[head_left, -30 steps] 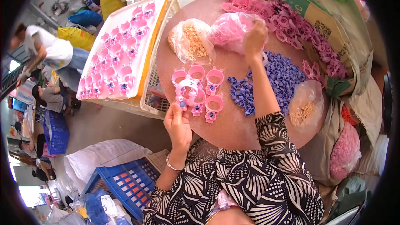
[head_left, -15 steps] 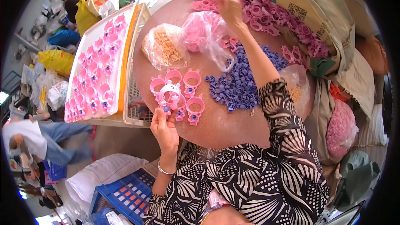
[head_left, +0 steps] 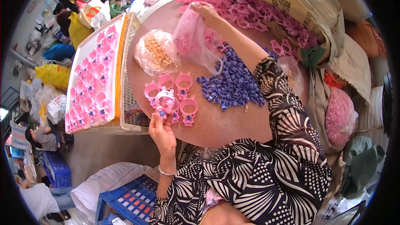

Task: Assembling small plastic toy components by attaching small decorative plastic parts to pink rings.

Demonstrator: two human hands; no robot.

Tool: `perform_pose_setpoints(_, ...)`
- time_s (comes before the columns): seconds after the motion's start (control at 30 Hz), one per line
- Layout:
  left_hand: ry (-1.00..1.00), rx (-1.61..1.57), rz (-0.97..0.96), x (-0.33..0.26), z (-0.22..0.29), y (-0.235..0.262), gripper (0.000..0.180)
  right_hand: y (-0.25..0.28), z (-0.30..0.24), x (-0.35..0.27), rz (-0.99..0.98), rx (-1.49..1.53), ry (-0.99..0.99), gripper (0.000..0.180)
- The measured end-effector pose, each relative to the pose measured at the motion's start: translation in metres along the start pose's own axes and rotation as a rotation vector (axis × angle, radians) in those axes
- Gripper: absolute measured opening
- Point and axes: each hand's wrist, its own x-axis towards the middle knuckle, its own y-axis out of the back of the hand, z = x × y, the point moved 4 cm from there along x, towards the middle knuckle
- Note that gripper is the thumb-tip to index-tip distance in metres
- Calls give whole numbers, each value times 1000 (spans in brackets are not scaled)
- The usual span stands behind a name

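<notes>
Between the fingertips of my left hand (head_left: 162, 138) is a white-and-pink plastic animal-shaped piece (head_left: 165, 99) with a small blue part low on it. Several pink ring-shaped plastic frames (head_left: 188, 109) lie around it on the round table (head_left: 225, 129). My right hand (head_left: 208, 13) is closed on the upper edge of a clear plastic bag (head_left: 187, 33), pulling it up; pink pieces show through its film. Just right of that bag spreads a heap of small blue plastic parts (head_left: 231, 81). An open clear bag of small beige parts (head_left: 156, 55) sits to the left.
At the left, a white board (head_left: 91, 41) bearing rows of pink pieces rests on a crate. A large sack (head_left: 300, 0) spills pink frames (head_left: 250, 12) onto the table's far right. A blue crate (head_left: 114, 200) stands below, and other people are at the far left.
My right hand has come left and nearer from the pink frames and now grips the bag, whose top has risen. My left hand still holds its piece. A walking person at left has moved lower.
</notes>
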Motion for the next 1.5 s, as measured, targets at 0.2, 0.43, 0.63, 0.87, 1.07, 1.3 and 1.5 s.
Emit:
perform_pose_setpoints(0.2,18,-48,-22,-2,-4,1,27,88,20,-103,-366,-198,36,34)
perform_pose_setpoints(0.43,23,-25,-29,-3,-4,9,26,79,-46,-121,-169,-1151,306,53)
perform_pose_setpoints(0.63,36,-54,-55,-11,-2,-14,27,-34,-10,-118,-302,-1415,490,44)
perform_pose_setpoints(0.87,35,-18,-38,-10,2,8,28,-22,4,-62,-153,-762,398,29)
perform_pose_setpoints(1.07,11,-60,-19,-6,1,11,26,-14,-64,-30,5,-166,282,34)
perform_pose_setpoints(1.3,25,-56,0,-7,-9,20,29,8,-52,-43,112,-24,189,32)
perform_pose_setpoints(1.5,57,-25,27,-10,-5,16,24,26,-100,-57,101,505,199,25)
